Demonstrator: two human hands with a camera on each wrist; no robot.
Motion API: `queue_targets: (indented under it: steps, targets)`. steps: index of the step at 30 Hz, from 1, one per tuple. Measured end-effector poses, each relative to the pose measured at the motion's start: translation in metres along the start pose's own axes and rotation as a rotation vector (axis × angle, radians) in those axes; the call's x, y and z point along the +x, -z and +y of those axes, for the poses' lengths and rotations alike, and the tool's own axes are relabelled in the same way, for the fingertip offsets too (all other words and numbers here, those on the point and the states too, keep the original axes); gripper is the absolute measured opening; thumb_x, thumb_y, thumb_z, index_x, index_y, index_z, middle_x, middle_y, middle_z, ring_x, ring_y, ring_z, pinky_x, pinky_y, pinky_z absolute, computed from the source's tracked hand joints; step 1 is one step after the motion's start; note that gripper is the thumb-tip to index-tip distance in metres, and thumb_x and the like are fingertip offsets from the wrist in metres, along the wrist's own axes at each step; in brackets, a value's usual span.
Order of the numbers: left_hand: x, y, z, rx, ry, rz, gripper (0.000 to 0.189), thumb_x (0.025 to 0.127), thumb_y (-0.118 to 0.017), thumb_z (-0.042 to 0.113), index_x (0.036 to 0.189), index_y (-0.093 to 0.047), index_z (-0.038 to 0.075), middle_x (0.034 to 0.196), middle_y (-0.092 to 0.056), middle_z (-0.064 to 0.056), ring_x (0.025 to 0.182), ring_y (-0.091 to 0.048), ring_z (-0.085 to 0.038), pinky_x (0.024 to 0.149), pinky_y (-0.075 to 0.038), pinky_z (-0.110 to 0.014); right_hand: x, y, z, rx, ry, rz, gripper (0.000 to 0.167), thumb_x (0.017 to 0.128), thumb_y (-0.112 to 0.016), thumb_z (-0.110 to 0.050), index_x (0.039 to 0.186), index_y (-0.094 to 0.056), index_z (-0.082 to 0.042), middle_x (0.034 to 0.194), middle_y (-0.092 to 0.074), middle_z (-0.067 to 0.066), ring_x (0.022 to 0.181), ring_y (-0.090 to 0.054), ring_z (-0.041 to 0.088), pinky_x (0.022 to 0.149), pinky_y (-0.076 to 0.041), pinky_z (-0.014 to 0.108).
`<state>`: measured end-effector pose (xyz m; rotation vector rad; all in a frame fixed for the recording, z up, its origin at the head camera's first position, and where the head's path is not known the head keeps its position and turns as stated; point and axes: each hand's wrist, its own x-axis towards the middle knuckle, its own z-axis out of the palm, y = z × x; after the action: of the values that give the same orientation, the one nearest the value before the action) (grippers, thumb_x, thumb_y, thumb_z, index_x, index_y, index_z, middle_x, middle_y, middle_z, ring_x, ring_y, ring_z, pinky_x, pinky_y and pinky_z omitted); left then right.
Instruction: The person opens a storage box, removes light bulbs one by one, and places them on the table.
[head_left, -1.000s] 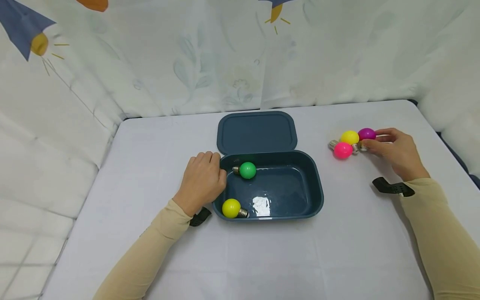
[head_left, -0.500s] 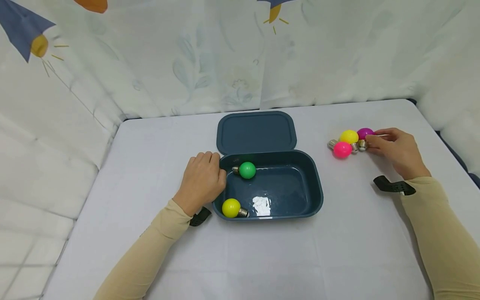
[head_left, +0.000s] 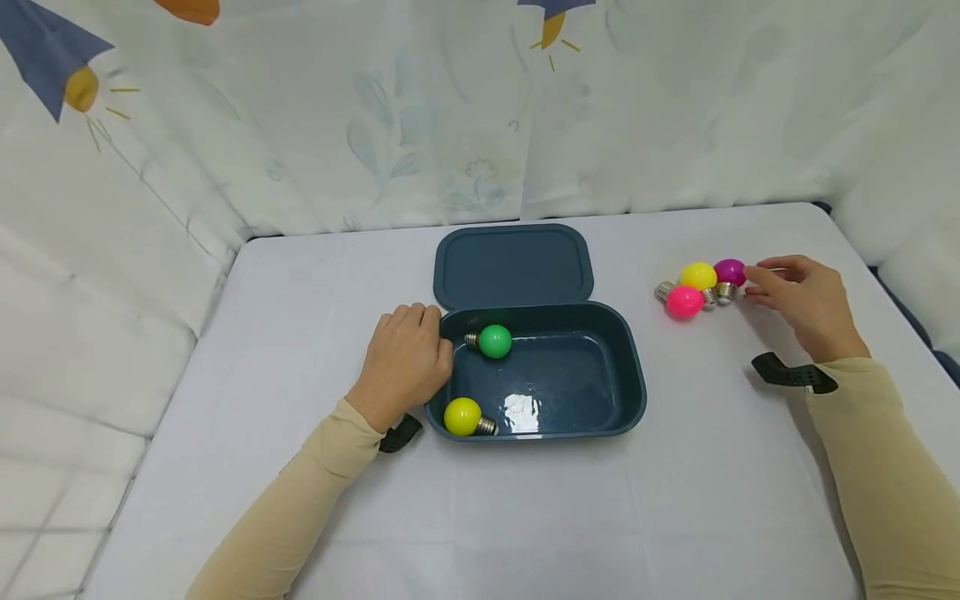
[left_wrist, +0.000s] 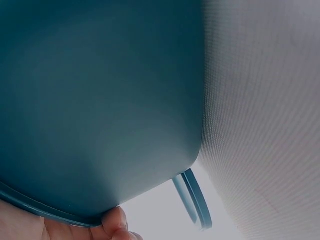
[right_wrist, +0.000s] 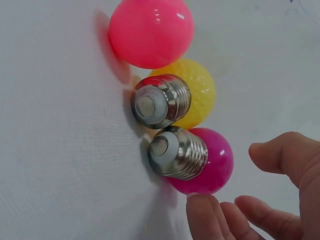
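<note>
My left hand grips the left end of a dark blue plastic box, fingers curled at its rim; in the left wrist view fingertips show below the rim. Inside the box lie a green light bulb at the back left and a yellow bulb at the front left. My right hand is beside a purple light bulb, its fingers spread apart. In the right wrist view one fingertip is right at the bulb's edge, while another digit stays apart from it.
Close beside the purple bulb lie another yellow bulb and a pink bulb, on a white-covered table. The box's lid lies flat behind the box. Patterned white curtains enclose the back and sides.
My right hand has drawn back slightly to the right, its fingers coming off the purple bulb, which has shifted a little left. The left hand and the box have stayed put.
</note>
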<state>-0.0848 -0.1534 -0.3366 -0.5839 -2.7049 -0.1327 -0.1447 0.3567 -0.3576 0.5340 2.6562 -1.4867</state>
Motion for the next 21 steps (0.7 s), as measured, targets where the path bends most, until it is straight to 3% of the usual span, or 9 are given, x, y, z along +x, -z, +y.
queue_targets:
  steps: [5, 6, 9, 12, 14, 16, 19, 21]
  targets:
    - [0.002, -0.002, 0.003, 0.000, 0.000, 0.004, 0.014, 0.090, -0.054, 0.010, 0.078, -0.050, 0.004, 0.069, -0.043, -0.008, 0.064, -0.041, -0.026, 0.061, -0.026, -0.033, -0.001, 0.003, -0.002, -0.003, 0.024, 0.042, 0.041, 0.095, -0.061, -0.060, 0.122, -0.056, -0.030, 0.108, -0.055, -0.011, 0.078, -0.067, -0.012, 0.072, -0.050, 0.003]
    - [0.003, -0.003, 0.004, -0.002, 0.000, 0.003, 0.014, 0.090, -0.054, 0.010, 0.078, -0.050, 0.004, 0.070, -0.043, -0.008, 0.064, -0.041, -0.026, 0.061, -0.027, -0.033, -0.002, 0.004, -0.003, -0.015, 0.028, 0.053, 0.041, 0.095, -0.060, -0.060, 0.123, -0.056, -0.030, 0.108, -0.055, -0.012, 0.078, -0.067, -0.012, 0.078, -0.052, 0.007]
    - [0.006, -0.005, 0.007, -0.001, -0.004, -0.005, 0.013, 0.091, -0.054, 0.011, 0.080, -0.052, 0.003, 0.071, -0.046, -0.009, 0.067, -0.044, -0.027, 0.062, -0.029, -0.034, -0.007, 0.005, -0.005, -0.062, 0.025, 0.081, 0.045, 0.096, -0.056, -0.063, 0.126, -0.056, -0.030, 0.107, -0.054, -0.016, 0.076, -0.065, -0.015, 0.103, -0.054, 0.029]
    - [0.010, -0.008, 0.010, 0.005, -0.017, -0.011, 0.013, 0.091, -0.054, 0.012, 0.084, -0.055, 0.002, 0.074, -0.050, -0.010, 0.069, -0.047, -0.027, 0.063, -0.031, -0.034, -0.014, 0.006, -0.009, -0.092, 0.019, 0.098, 0.051, 0.096, -0.053, -0.066, 0.130, -0.056, -0.029, 0.106, -0.053, -0.019, 0.075, -0.064, -0.014, 0.113, -0.044, 0.057]
    - [0.013, -0.010, 0.012, 0.014, -0.026, -0.010, 0.013, 0.092, -0.054, 0.012, 0.085, -0.056, 0.002, 0.074, -0.051, -0.010, 0.069, -0.047, -0.027, 0.063, -0.032, -0.035, -0.018, 0.005, -0.014, -0.107, 0.034, 0.111, 0.053, 0.096, -0.053, -0.066, 0.131, -0.057, -0.027, 0.104, -0.053, -0.020, 0.075, -0.064, -0.012, 0.108, -0.047, 0.054]
    - [0.014, -0.011, 0.014, 0.022, -0.030, -0.006, 0.013, 0.092, -0.055, 0.013, 0.086, -0.057, 0.002, 0.074, -0.052, -0.011, 0.069, -0.048, -0.027, 0.063, -0.033, -0.035, -0.021, 0.004, -0.020, -0.143, 0.070, 0.131, 0.055, 0.096, -0.053, -0.065, 0.131, -0.059, -0.024, 0.102, -0.054, -0.022, 0.074, -0.065, -0.011, 0.097, -0.051, 0.040]
    - [0.016, -0.012, 0.015, 0.027, -0.027, -0.002, 0.013, 0.092, -0.055, 0.013, 0.086, -0.057, 0.002, 0.075, -0.053, -0.011, 0.069, -0.049, -0.027, 0.063, -0.034, -0.035, -0.026, 0.001, -0.029, -0.223, 0.149, 0.156, 0.056, 0.096, -0.055, -0.063, 0.129, -0.062, -0.018, 0.097, -0.056, -0.024, 0.071, -0.064, -0.010, 0.076, -0.047, 0.025]
    - [0.018, -0.013, 0.016, 0.027, -0.024, -0.003, 0.013, 0.092, -0.055, 0.013, 0.086, -0.057, 0.002, 0.076, -0.053, -0.011, 0.070, -0.049, -0.028, 0.063, -0.035, -0.036, -0.031, -0.001, -0.036, -0.273, 0.212, 0.166, 0.056, 0.096, -0.057, -0.061, 0.128, -0.063, -0.015, 0.094, -0.057, -0.025, 0.070, -0.062, -0.011, 0.068, -0.046, 0.022]
